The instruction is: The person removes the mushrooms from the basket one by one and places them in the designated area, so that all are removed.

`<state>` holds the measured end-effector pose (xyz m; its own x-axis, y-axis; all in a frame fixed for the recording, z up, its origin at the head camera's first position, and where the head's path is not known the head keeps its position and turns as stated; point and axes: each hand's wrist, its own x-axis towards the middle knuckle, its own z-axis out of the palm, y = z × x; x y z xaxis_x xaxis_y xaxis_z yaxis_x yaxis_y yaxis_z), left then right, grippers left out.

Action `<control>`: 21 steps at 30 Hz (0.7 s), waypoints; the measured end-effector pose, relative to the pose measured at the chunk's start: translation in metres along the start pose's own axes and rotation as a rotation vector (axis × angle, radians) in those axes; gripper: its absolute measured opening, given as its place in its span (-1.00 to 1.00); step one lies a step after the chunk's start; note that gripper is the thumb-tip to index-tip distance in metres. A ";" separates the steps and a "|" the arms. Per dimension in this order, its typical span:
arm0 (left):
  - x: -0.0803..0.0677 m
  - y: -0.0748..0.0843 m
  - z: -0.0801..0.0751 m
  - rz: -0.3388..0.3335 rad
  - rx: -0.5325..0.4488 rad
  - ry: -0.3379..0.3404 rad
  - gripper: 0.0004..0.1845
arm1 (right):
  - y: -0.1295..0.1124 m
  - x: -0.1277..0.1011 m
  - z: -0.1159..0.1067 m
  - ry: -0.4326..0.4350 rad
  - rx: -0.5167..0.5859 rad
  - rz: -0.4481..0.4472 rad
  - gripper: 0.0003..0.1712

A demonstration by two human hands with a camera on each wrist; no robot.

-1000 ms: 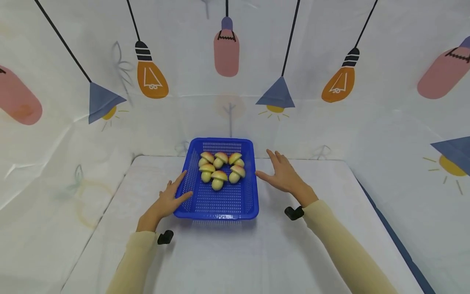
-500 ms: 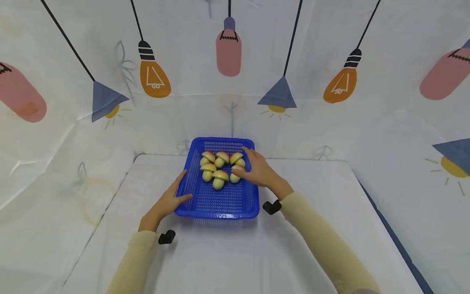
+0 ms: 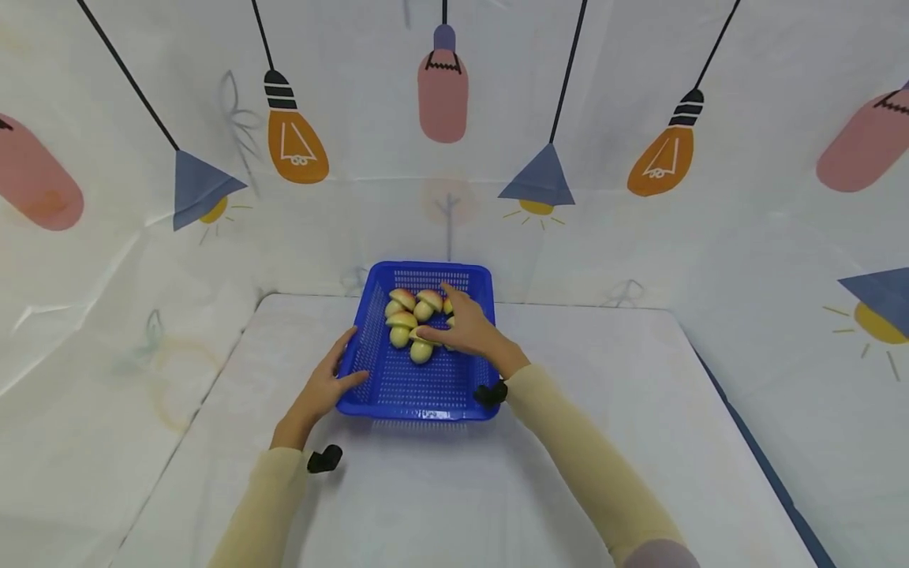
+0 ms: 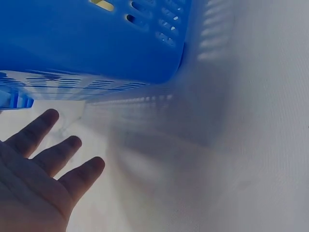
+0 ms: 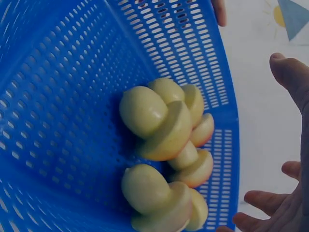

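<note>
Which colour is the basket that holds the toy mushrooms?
The basket is bright blue with perforated walls; the head view shows it best.

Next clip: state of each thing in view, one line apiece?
Basket: upright on the table, toy mushrooms inside.
Mushrooms: clustered at the basket's far end.
Left hand: open, against the basket's left wall.
Right hand: open, over the mushrooms; contact unclear.
Table: covered in white cloth.

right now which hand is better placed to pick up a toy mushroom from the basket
The right hand: it hovers inside the blue basket, open, directly over the mushrooms. The left hand rests outside on the basket's left rim.
</note>
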<state>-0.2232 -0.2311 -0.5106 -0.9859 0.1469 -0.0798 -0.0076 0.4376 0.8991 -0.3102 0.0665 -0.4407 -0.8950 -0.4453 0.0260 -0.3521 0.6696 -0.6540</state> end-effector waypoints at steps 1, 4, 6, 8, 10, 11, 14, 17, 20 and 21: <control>0.000 0.000 0.000 0.003 -0.010 -0.005 -0.04 | 0.000 0.001 0.002 -0.001 0.009 0.004 0.28; 0.000 -0.001 -0.001 0.011 -0.013 -0.020 -0.06 | 0.001 0.004 0.008 0.000 0.031 0.004 0.24; 0.000 -0.001 -0.002 0.010 -0.006 -0.031 -0.08 | 0.002 0.006 0.012 0.007 0.042 -0.007 0.22; 0.001 0.000 -0.002 0.011 0.001 -0.039 -0.08 | 0.002 0.009 0.015 0.015 0.063 -0.017 0.22; 0.000 -0.001 -0.003 0.010 -0.001 -0.046 -0.09 | 0.002 0.011 0.019 0.018 0.083 -0.024 0.20; 0.000 -0.001 -0.003 0.010 -0.008 -0.050 -0.09 | 0.002 0.012 0.021 0.016 0.096 -0.023 0.19; 0.000 -0.001 -0.004 0.011 -0.020 -0.058 -0.08 | 0.002 0.015 0.026 0.018 0.130 -0.017 0.15; 0.000 -0.001 -0.005 0.015 -0.028 -0.058 -0.08 | 0.002 0.016 0.031 0.028 0.128 0.007 0.13; 0.001 -0.001 -0.004 0.027 -0.044 -0.062 -0.09 | 0.001 0.016 0.035 0.042 0.107 0.062 0.12; 0.002 -0.001 -0.003 0.032 -0.053 -0.064 -0.09 | 0.001 0.015 0.037 0.052 0.099 0.081 0.10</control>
<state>-0.2253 -0.2344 -0.5105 -0.9731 0.2171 -0.0769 0.0128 0.3843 0.9231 -0.3141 0.0383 -0.4687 -0.9332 -0.3592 0.0078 -0.2520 0.6388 -0.7269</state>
